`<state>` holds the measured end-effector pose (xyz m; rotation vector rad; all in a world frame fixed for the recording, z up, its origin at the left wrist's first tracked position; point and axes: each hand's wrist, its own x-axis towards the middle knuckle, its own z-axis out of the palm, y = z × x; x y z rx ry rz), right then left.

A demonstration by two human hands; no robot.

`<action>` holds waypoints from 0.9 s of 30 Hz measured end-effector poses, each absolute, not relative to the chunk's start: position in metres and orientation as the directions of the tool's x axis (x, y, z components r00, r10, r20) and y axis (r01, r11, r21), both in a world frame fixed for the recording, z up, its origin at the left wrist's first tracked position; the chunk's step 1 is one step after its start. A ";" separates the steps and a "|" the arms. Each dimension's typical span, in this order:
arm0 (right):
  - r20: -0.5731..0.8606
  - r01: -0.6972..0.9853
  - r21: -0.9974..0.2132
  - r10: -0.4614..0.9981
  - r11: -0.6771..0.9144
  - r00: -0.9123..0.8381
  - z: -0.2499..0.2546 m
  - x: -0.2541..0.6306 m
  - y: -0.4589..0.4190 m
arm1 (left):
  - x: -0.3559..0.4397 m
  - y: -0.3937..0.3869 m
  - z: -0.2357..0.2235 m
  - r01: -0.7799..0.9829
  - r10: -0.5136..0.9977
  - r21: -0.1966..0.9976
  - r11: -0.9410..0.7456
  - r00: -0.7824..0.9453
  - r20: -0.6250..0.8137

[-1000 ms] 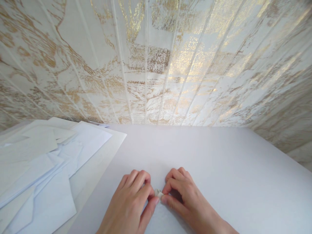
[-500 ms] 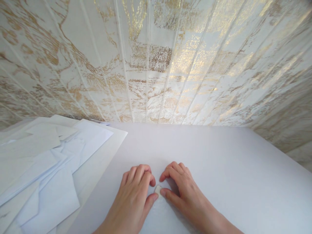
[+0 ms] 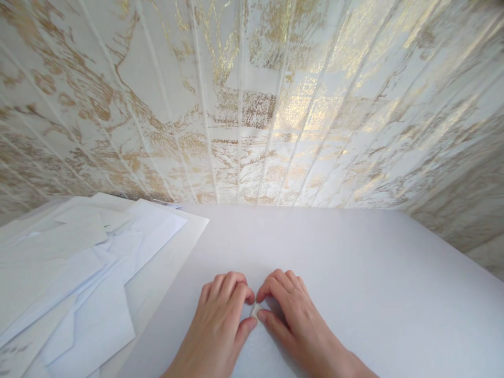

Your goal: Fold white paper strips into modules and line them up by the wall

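A small off-white piece of paper [image 3: 256, 310], which looks folded, is between my two hands on the white table. My left hand [image 3: 222, 315] curls in from the left, its thumb tip at the piece's lower edge and its forefinger at the top. From the right, my right hand [image 3: 290, 310] has its thumb on the piece's right side and its forefinger bent to the upper corner. The two forefingers nearly meet above it. Fingertips cover part of the paper, so its exact shape is hard to make out.
On the left lies a loose heap of white paper sheets [image 3: 98, 315], some cut or torn, over a larger sheet. The white tabletop [image 3: 354, 262] runs back to a wall with gold-patterned wallpaper [image 3: 236, 105]. Another wall stands at the right.
Both forefingers have come closer together at the top of the paper piece, and the left thumb has shifted slightly lower. The whole view has moved a little.
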<state>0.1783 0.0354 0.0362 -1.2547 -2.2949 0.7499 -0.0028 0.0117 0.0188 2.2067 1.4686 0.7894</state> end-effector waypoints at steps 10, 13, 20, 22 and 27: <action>0.174 0.509 -0.695 0.805 0.508 -0.567 0.032 0.189 0.031 | -0.010 0.008 0.014 0.622 0.857 0.589 -0.516 0.370 0.359; 0.181 0.491 -0.704 0.798 0.513 -0.575 0.033 0.188 0.030 | -0.010 0.009 0.017 0.615 0.860 0.602 -0.509 0.377 0.343; 0.215 0.457 -0.718 0.792 0.525 -0.571 0.032 0.190 0.032 | -0.012 0.010 0.011 0.577 0.875 0.661 -0.479 0.377 0.305; 0.228 0.480 -0.694 0.796 0.536 -0.560 0.031 0.189 0.032 | -0.011 0.010 0.010 0.569 0.876 0.673 -0.473 0.383 0.292; 0.286 0.506 -0.632 0.784 0.586 -0.550 0.030 0.188 0.032 | -0.009 0.006 0.015 0.603 0.880 0.642 -0.473 0.347 0.323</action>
